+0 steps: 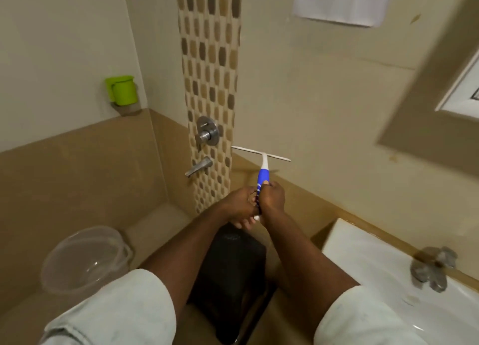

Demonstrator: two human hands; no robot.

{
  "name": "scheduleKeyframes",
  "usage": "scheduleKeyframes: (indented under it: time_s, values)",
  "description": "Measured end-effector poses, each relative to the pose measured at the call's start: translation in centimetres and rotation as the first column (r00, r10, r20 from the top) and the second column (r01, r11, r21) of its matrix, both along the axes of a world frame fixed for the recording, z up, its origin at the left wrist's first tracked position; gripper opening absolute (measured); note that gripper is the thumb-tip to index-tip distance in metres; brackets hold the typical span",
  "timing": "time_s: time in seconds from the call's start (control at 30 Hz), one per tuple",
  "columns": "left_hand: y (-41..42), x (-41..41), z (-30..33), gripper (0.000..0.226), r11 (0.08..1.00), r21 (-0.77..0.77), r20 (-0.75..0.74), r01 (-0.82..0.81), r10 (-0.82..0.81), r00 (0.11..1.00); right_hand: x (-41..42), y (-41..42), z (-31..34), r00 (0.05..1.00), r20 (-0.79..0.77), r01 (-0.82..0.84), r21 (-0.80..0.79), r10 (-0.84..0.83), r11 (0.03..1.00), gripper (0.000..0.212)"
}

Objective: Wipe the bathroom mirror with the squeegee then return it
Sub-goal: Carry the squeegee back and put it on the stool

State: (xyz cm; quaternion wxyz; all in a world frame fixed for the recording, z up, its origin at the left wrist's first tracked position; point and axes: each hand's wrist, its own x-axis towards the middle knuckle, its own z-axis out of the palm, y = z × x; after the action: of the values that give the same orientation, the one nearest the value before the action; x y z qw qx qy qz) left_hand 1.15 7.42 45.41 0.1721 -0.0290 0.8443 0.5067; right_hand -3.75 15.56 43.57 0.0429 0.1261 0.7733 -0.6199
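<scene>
A white sink sits at lower right, a clear bucket at lower left, a black stool between the forearms. The squeegee stands upright before the wall, blade up. The right hand has its fingers wrapped tight on the blue handle; the left hand, fingers curled, touches the handle's lower end.

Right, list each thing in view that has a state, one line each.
squeegee: held upright, blade on top, off the mirror
right hand: closed on the squeegee handle
left hand: at the handle's lower end
bucket: upright, looks empty
green mug: upright on the corner ledge
white towel: hanging
</scene>
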Motion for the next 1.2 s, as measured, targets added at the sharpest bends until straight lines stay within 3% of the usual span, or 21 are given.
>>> scheduleKeyframes:
  time_s: [0.17,0.43,0.57,0.67,0.83,1.03,1.2]
  values:
    - [-3.3,0.8,-5.6,0.047,0.994,0.107,0.153,0.024,-0.04,0.987,1.2,-2.6,-5.1,0.992,0.114,0.051,-0.007,-0.05,0.999,0.024]
    - [-5.8,2.8,-13.8,0.04,0.991,0.126,0.228,-0.048,0.018,0.974,2.7,-5.0,-12.6,0.966,0.25,0.056,0.058,-0.068,0.997,0.032]
    - [-7.1,2.1,-18.7,0.036,0.985,0.134,0.3,-0.105,0.06,0.952,2.4,-6.5,-17.0,0.934,0.351,0.091,-0.074,-0.06,0.993,0.025]
    - [-7.9,2.3,-22.1,0.034,0.987,0.067,0.313,-0.148,0.12,0.942,2.0,-6.6,-20.5,0.889,0.457,0.097,-0.128,-0.028,0.987,0.027]
    - [-8.3,2.2,-28.5,0.031,0.965,-0.057,0.296,-0.255,0.26,0.919,0.3,-6.4,-25.2,0.832,0.552,-0.046,-0.027,0.054,0.999,0.029]
    - [-8.5,0.8,-35.9,0.036,0.956,-0.248,0.233,-0.158,0.217,0.948,-1.1,-6.9,-32.3,0.806,0.587,-0.08,-0.025,0.08,0.996,0.027]
    - [-9.0,-0.6,-40.5,0.042,0.939,-0.318,0.224,-0.133,0.21,0.952,-2.7,-6.9,-36.8,0.811,0.576,-0.086,-0.057,0.103,0.995,0.031]
